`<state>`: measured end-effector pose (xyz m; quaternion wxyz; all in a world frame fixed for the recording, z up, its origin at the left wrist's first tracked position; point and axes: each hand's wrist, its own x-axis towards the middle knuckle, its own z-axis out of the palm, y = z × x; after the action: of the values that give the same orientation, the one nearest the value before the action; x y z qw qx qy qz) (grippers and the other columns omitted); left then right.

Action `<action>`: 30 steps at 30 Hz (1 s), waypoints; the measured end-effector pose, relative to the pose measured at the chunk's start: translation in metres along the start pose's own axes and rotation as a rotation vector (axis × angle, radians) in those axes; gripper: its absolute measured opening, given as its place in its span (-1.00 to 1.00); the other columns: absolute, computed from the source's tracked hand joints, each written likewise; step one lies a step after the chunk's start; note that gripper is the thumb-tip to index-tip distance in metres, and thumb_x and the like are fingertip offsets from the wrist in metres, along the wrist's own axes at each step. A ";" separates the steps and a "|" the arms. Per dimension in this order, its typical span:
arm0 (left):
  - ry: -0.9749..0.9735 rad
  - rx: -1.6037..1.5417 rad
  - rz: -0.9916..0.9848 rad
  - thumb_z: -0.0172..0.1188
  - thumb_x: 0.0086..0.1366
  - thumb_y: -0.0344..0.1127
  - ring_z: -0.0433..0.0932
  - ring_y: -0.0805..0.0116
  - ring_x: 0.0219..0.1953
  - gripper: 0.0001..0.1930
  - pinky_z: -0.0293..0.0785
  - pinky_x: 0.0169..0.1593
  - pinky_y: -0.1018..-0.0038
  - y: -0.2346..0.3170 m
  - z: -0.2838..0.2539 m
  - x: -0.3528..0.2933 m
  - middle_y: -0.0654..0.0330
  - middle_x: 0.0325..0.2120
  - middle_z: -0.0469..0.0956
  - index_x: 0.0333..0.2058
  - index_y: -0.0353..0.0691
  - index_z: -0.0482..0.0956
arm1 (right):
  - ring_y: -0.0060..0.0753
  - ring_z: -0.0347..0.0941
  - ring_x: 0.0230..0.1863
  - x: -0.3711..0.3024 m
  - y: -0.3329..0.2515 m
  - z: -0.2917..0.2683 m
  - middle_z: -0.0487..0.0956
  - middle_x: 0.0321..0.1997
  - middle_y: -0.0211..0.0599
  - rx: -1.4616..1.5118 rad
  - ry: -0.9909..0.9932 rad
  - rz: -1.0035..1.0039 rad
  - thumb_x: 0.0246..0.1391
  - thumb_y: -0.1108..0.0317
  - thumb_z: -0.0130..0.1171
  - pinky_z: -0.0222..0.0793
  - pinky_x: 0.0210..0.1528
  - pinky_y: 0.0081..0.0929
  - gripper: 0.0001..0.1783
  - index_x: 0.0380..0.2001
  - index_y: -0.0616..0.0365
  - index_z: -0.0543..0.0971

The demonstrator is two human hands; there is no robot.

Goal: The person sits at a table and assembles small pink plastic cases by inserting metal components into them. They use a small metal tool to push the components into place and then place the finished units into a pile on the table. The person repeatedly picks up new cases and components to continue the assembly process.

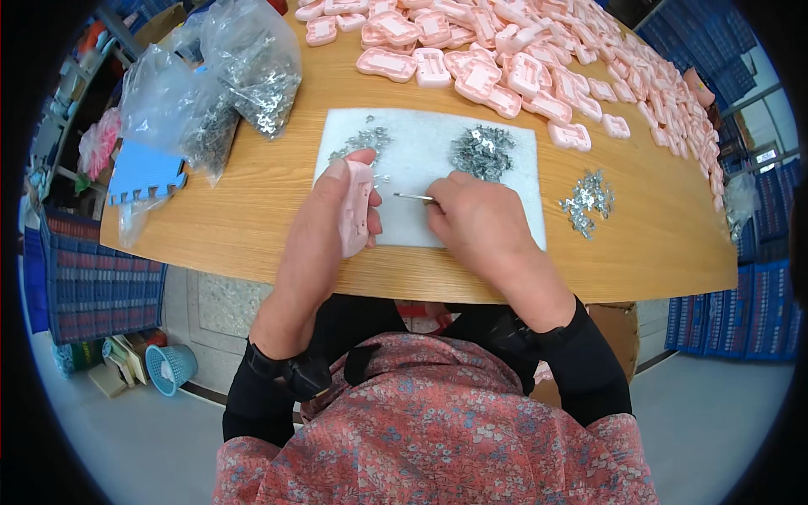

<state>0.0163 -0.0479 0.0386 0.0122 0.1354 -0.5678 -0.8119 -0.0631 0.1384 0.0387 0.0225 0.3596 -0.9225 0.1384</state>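
My left hand (313, 223) is wrapped round a pale pink plastic shell (357, 212), tilted up on its side with its hollow face toward the right. In my right hand (486, 220) is a thin metal tool (411, 196), pinched so that its tip points left toward the shell. The tip and the shell are apart. Both hands are over a white foam sheet (412, 229). On it lie a dense heap of small metal clips (482, 153) beyond my right hand and a looser scatter of metal clips (370, 141) beyond my left.
Many pink shells (505, 76) cover the far and right parts of the wooden table (656, 244). More loose metal clips (587, 202) lie right of the sheet. Clear bags of metal parts (252, 76) and a blue foam tile (145, 171) are at the left. Blue crates (105, 282) stand beside the table.
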 end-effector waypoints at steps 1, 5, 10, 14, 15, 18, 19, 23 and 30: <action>-0.019 -0.026 -0.009 -0.13 0.49 0.02 0.48 0.50 -0.38 -0.44 0.43 -0.32 0.55 -0.001 -0.002 -0.001 0.28 -0.34 0.47 0.26 -0.29 0.32 | -0.10 0.52 -0.41 0.001 0.002 -0.001 0.54 -0.42 -0.20 0.024 0.020 0.001 0.06 0.35 0.24 0.45 -0.34 -0.24 -0.91 -0.36 0.10 0.62; -0.055 -0.071 -0.038 0.07 0.42 -0.21 0.54 0.45 -0.32 -0.50 0.49 -0.28 0.50 -0.008 -0.004 -0.004 0.22 -0.30 0.51 0.25 -0.28 0.28 | -0.26 0.50 -0.47 0.005 0.008 -0.006 0.55 -0.46 -0.17 0.524 -0.034 0.146 0.09 0.33 0.21 0.41 -0.37 -0.32 -0.84 -0.43 0.23 0.58; -0.047 -0.129 -0.025 0.15 0.36 -0.36 0.57 0.43 -0.31 -0.49 0.54 -0.26 0.48 -0.015 0.006 -0.003 0.20 -0.29 0.55 0.25 -0.23 0.28 | -0.55 0.32 -0.47 0.004 0.004 -0.006 0.48 -0.50 -0.32 0.996 -0.061 0.300 0.15 0.34 0.23 0.32 -0.35 -0.54 -0.82 -0.34 0.26 0.55; 0.003 -0.113 0.030 0.14 0.36 -0.36 0.56 0.44 -0.34 -0.50 0.54 -0.26 0.48 -0.018 0.002 -0.002 0.22 -0.33 0.54 0.25 -0.22 0.28 | -0.55 0.40 -0.43 0.005 0.007 -0.004 0.54 -0.43 -0.36 0.616 0.020 0.122 0.14 0.38 0.24 0.34 -0.34 -0.55 -0.83 -0.24 0.23 0.59; 0.012 -0.117 0.042 0.13 0.36 -0.36 0.55 0.44 -0.35 -0.50 0.53 -0.26 0.48 -0.017 0.000 -0.001 0.22 -0.33 0.53 0.25 -0.22 0.28 | -0.45 0.44 -0.43 0.004 0.010 -0.001 0.56 -0.42 -0.30 0.500 0.016 0.061 0.13 0.38 0.25 0.37 -0.32 -0.49 -0.83 -0.23 0.21 0.60; 0.013 -0.120 0.033 0.13 0.35 -0.37 0.54 0.45 -0.36 -0.49 0.52 -0.27 0.48 -0.019 -0.006 -0.003 0.23 -0.37 0.52 0.25 -0.24 0.28 | -0.13 0.51 -0.38 -0.001 0.006 0.001 0.57 -0.38 -0.17 0.296 -0.018 -0.049 0.10 0.38 0.24 0.44 -0.27 -0.30 -0.85 -0.25 0.16 0.60; 0.013 -0.109 0.028 0.13 0.35 -0.37 0.54 0.45 -0.36 -0.49 0.52 -0.27 0.49 -0.018 -0.005 -0.003 0.23 -0.37 0.52 0.25 -0.24 0.27 | -0.03 0.52 -0.35 -0.002 0.002 0.002 0.57 -0.37 -0.13 0.252 -0.032 -0.073 0.09 0.38 0.23 0.45 -0.25 -0.23 -0.86 -0.26 0.14 0.60; -0.005 -0.112 0.027 0.12 0.36 -0.39 0.52 0.49 -0.38 -0.51 0.51 -0.28 0.52 -0.018 -0.004 -0.005 0.24 -0.39 0.51 0.24 -0.25 0.28 | 0.05 0.52 -0.30 0.001 -0.004 0.002 0.56 -0.35 -0.12 0.149 -0.041 -0.002 0.09 0.38 0.21 0.43 -0.23 -0.13 -0.89 -0.34 0.17 0.56; 0.003 -0.108 0.037 0.11 0.37 -0.34 0.53 0.44 -0.37 -0.50 0.49 -0.27 0.49 -0.018 -0.005 -0.007 0.22 -0.39 0.51 0.25 -0.28 0.26 | 0.08 0.54 -0.23 0.012 -0.002 -0.007 0.57 -0.33 -0.03 0.289 -0.023 0.050 0.12 0.37 0.17 0.44 -0.16 -0.08 -0.87 -0.34 0.21 0.56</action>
<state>0.0271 -0.0449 0.0216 0.0352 0.1251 -0.5253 -0.8409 -0.0715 0.1310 0.0474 -0.0437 0.3375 -0.9019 0.2660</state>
